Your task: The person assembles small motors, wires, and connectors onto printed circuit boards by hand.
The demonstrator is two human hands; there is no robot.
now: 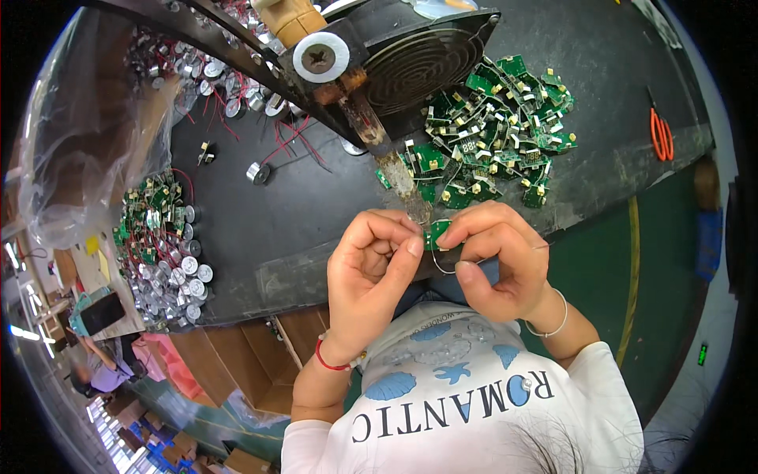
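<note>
A small green circuit board [436,235] is held up between my hands, just under the tip of a soldering iron [401,180] mounted on a stand. The fingers of my right hand [505,257] are closed on the board's right side. A thin silvery wire [434,264] loops below the board toward that hand. At the board's left edge, thumb and forefinger of my left hand [373,265] are pinched together. What they grip is too small to make out.
Beyond my hands lies a heap of green circuit boards [493,130], beside a round-grilled black fan [422,71]. Orange-handled pliers [661,134] lie far right. Small round motors [178,280] with boards pile at left; one motor [258,173] lies alone. Clear plastic sheeting [95,142] hangs left.
</note>
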